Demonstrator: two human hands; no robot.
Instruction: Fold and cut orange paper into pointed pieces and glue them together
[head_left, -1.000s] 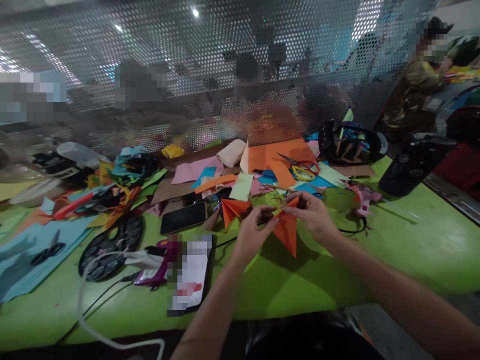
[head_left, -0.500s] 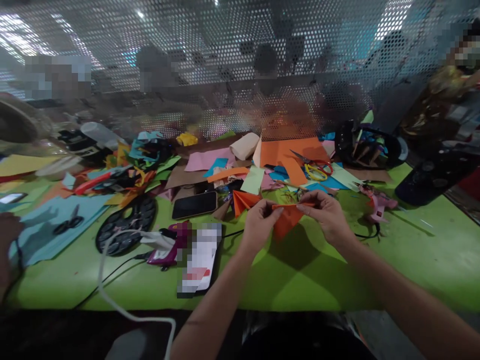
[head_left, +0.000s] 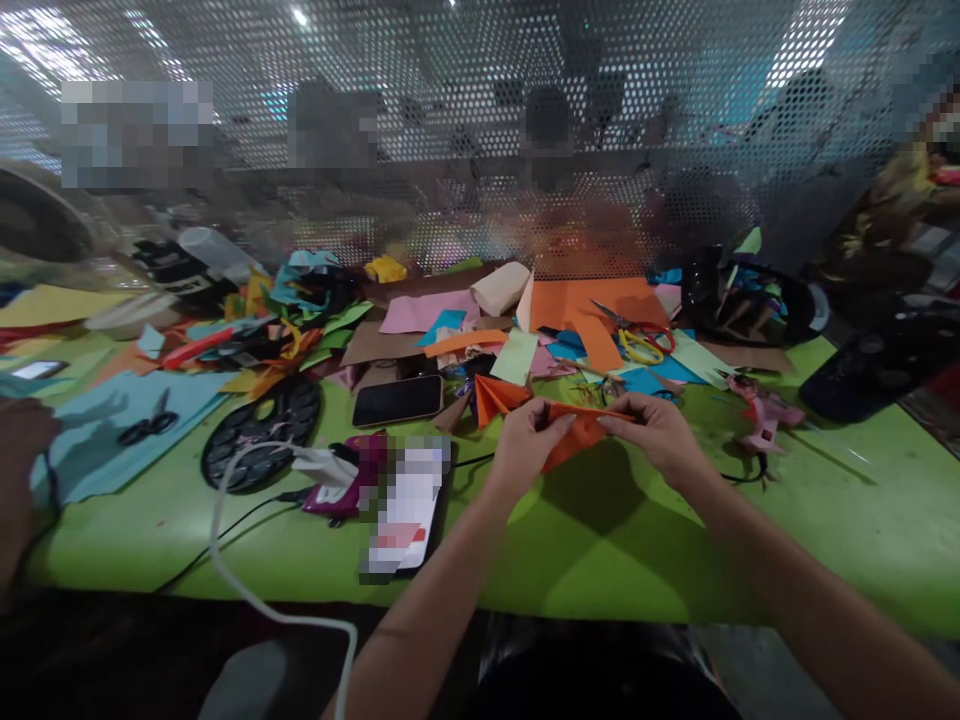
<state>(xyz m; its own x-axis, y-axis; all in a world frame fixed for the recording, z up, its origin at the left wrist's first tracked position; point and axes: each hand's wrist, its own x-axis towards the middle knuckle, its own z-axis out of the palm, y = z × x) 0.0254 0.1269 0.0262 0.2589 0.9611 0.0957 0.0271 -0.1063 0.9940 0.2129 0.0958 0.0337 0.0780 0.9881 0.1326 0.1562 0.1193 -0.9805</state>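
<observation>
Between my two hands I hold a folded piece of orange paper point(head_left: 576, 440) above the green table. My left hand point(head_left: 529, 440) pinches its left end between thumb and fingers. At the other end, the thumb and fingers of my right hand point(head_left: 651, 432) are closed on the top edge. Just behind my left hand lies a pleated orange paper piece point(head_left: 496, 397). Paper scraps and a pair of scissors with red and yellow handles point(head_left: 643, 342) lie beyond my hands.
A black phone point(head_left: 397, 400), a lit phone point(head_left: 411, 505), a purple glue gun point(head_left: 352, 480) and a black palette point(head_left: 262, 440) lie to the left. A pink glue gun point(head_left: 765, 415) and a dark bottle point(head_left: 847, 375) are at right. Another person's hand point(head_left: 26, 470) rests at far left.
The orange paper's hanging point has tilted up, so its lower part looks shorter. Both hands keep their pinch. The whole view has shifted slightly.
</observation>
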